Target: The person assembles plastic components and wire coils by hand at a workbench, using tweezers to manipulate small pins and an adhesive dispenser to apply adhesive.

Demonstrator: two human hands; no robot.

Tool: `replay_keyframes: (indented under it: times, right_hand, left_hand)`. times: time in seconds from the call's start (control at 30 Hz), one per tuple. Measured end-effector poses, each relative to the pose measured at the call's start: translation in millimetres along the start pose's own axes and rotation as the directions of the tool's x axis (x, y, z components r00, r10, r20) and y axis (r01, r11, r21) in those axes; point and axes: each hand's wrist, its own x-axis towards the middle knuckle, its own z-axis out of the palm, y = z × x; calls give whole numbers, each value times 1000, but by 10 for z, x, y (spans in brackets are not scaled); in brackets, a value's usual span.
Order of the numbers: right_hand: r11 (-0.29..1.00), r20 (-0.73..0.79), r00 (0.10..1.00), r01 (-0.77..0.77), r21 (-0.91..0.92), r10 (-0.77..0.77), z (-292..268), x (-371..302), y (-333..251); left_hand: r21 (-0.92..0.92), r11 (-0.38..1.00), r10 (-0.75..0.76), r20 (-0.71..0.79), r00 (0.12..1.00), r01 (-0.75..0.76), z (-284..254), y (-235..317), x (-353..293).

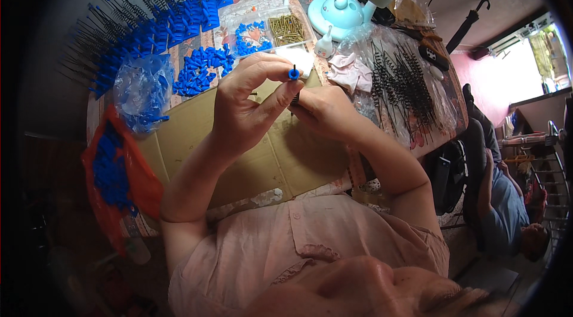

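Note:
Above a sheet of cardboard (197, 120), my left hand (245, 99) pinches a small blue plastic cap (293, 75) between thumb and forefinger. A thin dark pin end sticks up out of the cap. Right beside it, my right hand (328, 111) is closed around a black coiled wire (295, 99), most of which the fingers hide. The two hands nearly touch. A pile of loose blue plastic parts (200, 69) lies beyond my left hand. More black coiled wires (403, 87) lie in clear plastic to the right.
Blue racks (179, 24) of upright coiled wires fill the back left. A clear box (236, 48) holds small blue pieces and brass-coloured screws (287, 29). A lamp base (337, 15), glue bottle (323, 45) and cloth (352, 72) stand right of it. A red bag (98, 156) hangs left; another person (504, 197) sits right.

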Motion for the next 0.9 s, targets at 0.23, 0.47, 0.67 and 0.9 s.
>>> replay_keyframes:
  times: [0.23,0.47,0.67,0.9]
  right_hand:
    - [1000,8,1000,-2,7,1,-23,15,-21]
    - [1000,19,1000,1,19,-1,-17,7,-17]
    - [1000,17,1000,0,15,0,-52,22,-59]
    - [1000,23,1000,-4,-16,4,-24,10,-11]
  left_hand:
    - [31,998,63,-17,998,-62,-28,34,24]
    - [-17,999,44,13,999,-44,-71,59,15]
    - [15,1000,25,-23,999,-24,-18,16,14]
    - [28,1000,1,23,1000,-2,8,-10,29]
